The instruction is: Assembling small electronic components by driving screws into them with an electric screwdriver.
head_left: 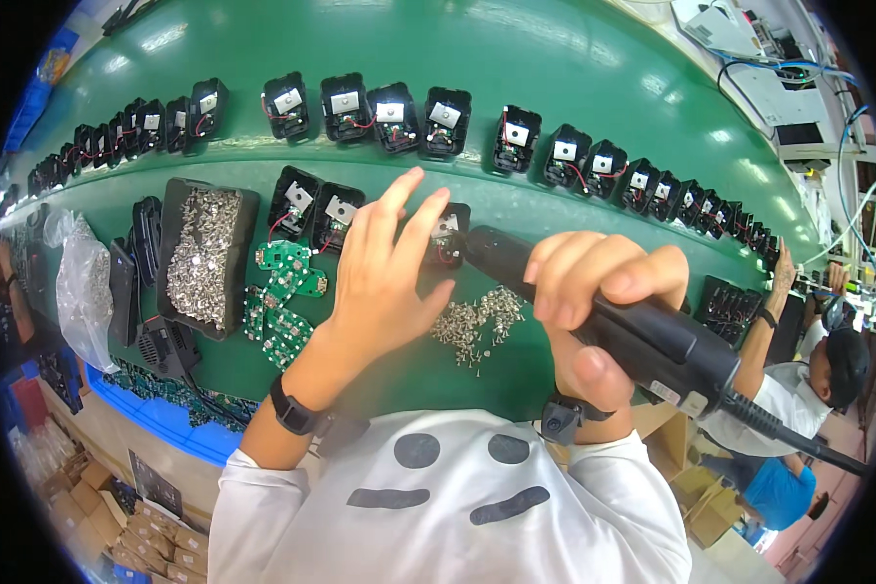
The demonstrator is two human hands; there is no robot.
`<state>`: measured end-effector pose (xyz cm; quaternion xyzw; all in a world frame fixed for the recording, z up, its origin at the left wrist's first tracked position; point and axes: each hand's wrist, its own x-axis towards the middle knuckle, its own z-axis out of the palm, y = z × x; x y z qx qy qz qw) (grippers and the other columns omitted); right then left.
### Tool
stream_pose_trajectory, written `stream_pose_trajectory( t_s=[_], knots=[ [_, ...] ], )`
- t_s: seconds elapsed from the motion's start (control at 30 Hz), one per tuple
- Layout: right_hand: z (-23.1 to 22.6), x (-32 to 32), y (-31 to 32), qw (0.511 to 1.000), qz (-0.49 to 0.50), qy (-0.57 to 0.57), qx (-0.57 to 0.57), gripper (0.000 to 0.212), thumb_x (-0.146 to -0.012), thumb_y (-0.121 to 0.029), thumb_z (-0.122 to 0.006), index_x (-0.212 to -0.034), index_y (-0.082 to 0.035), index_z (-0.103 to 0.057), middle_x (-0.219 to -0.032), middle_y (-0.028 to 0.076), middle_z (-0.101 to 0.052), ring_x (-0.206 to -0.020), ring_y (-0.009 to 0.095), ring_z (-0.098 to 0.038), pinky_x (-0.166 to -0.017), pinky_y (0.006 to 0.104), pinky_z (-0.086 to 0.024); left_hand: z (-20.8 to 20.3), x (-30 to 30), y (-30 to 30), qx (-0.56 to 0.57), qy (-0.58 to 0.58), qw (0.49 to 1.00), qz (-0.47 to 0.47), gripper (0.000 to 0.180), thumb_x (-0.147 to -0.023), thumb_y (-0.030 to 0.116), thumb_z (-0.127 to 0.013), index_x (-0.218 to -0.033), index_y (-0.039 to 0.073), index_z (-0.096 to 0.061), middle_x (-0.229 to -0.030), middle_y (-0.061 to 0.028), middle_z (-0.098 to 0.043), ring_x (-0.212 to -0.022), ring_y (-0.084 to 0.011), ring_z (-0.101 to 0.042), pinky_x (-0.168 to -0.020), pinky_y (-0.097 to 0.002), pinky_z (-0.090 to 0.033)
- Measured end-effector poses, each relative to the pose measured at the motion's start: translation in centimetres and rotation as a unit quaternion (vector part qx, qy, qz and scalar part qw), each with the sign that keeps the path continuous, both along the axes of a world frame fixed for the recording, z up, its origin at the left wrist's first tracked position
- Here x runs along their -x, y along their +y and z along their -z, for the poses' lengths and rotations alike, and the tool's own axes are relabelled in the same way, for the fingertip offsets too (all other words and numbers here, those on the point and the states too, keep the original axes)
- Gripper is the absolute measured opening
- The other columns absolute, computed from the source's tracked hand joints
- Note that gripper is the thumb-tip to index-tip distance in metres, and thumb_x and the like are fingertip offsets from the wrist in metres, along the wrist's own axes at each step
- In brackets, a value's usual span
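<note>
My right hand (608, 297) is wrapped round a black corded electric screwdriver (667, 341). Its nose end meets the right side of a small black plastic housing (447, 234) with a pale metal plate inside; the exact contact point is hidden. Over the left part of that housing, my left hand (384, 258) has its fingers stretched and spread, and whether they touch it I cannot tell. Two similar housings (297, 202) stand to the left of it. Below the left hand's thumb lies a loose heap of small screws (477, 323). Green circuit boards (284, 302) are piled beside my left forearm.
A black tray (248, 263) full of screws stands at left, beside a clear plastic bag (86, 292). Along the green bench (555, 58) runs a long row of black housings (445, 122). A blue bin (156, 414) holds more boards. Co-workers sit at right; the screwdriver's cord (798, 443) trails there.
</note>
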<state>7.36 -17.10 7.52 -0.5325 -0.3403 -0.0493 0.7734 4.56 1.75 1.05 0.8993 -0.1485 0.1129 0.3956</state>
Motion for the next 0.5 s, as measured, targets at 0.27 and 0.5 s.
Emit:
stream_pose_trajectory(
  t_s=[0.27, 0.5],
  knots=[
    [0.6, -0.3, 0.5, 1.0, 0.006, 0.002, 0.012, 0.039, -0.078, -0.006, -0.071, -0.109, -0.004, -0.048, -0.081, 0.009, -0.061, -0.071, 0.02, -0.061, -0.076, 0.0399, -0.05, 1.6, -0.7, -0.5, -0.04, -0.029, 0.999, -0.006, 0.09, -0.048, 0.008, -0.084, -0.132, 0.004, -0.051, -0.131, -0.0092, -0.056, -0.097, -0.028, -0.055, -0.084, -0.0381, -0.044],
    [0.4, -0.3, 1.3, 1.0, 0.016, -0.001, 0.004, 0.034, -0.075, -0.005, -0.071, -0.103, -0.002, -0.051, -0.078, 0.01, -0.062, -0.068, 0.021, -0.062, -0.069, 0.0379, -0.052, 1.0, -1.8, -0.3, -0.057, -0.056, 0.997, 0.002, 0.073, -0.048, 0.014, -0.083, -0.117, 0.004, -0.061, -0.112, -0.0049, -0.062, -0.093, -0.0236, -0.056, -0.075, -0.0368, -0.04]
  ],
)
